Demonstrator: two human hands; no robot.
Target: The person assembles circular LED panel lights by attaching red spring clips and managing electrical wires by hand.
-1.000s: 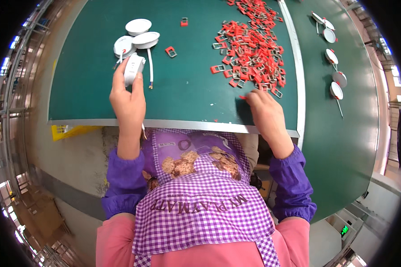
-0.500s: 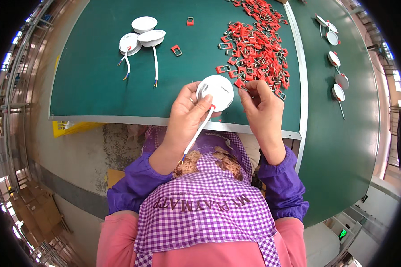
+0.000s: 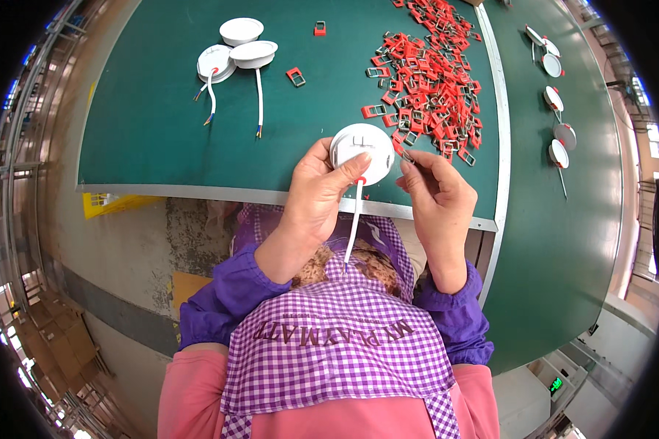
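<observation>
My left hand (image 3: 309, 196) is closed round a white round downlight (image 3: 375, 155), its thumb pressing on the back face near the red cable entry. From there a white cable (image 3: 354, 225) hangs down toward my apron. Just off the downlight's right edge, my right hand (image 3: 444, 196) pinches a small red spring clip (image 3: 400, 148) with a metal wire loop between thumb and forefinger. The fingers partly cover this clip, and I cannot tell whether it touches the downlight.
A heap of red clips (image 3: 436, 95) lies at the far right of the green table (image 3: 154, 132). Two loose clips, one of them this clip (image 3: 296, 77), lie left of it. Three white downlights (image 3: 253, 53) stand far left. More downlights (image 3: 558, 152) line the right-hand table.
The downlight has turned in my left hand and shifted slightly right, so its cable hangs straighter. My right hand has moved slightly right and nearer me, and the clip's wire now shows at its fingertips.
</observation>
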